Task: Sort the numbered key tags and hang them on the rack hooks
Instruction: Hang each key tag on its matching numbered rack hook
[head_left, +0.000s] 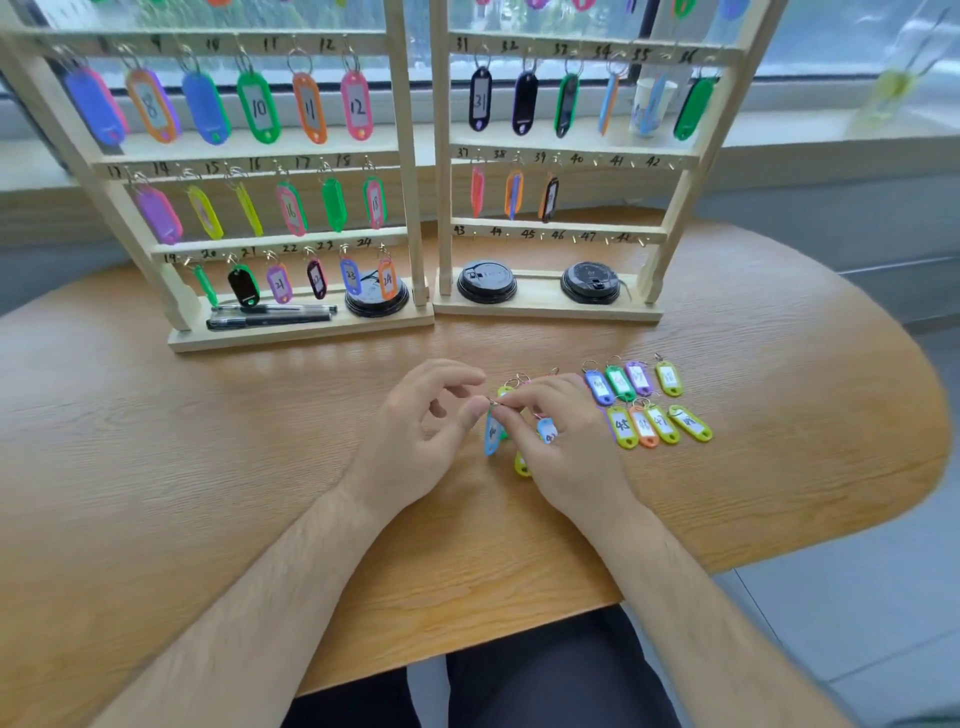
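Roughly, it looks well past halfway. Nearest: L hand and R hand meet over the table. Thumb and forefinger of each pinch the ring end of a blue tag, which hangs from the fingertips just above the wood; the other fingers curl loosely. Its no. is blurred. Under & beside the R hand lie a few loose tags, partly covered, so the count is unclear. Just right of them, sorted tags lie in two rows of four, faces up; 45 reads, the rest are too small to be sure.

Further back, left rack: the three fully visible rows, ending at 12, 18 and 24, are all hung. Right rack: 31–36 hung, 37–39 hung. Hooks 40–42 and the whole 43–48 bar are bare. So approx nine visible hooks remain to fill, and the table tags look like the stock for them; 40 is prob. the next gap.

Hard to see:
- Top rows of both racks are cut off by the frame edge; only tag bottoms show.
- Several hung tags sit edge-on or back-out, so their nos. can't be checked.
- Lids and pens sit on the rack bases.
- A cup behind the right rack is blurry.
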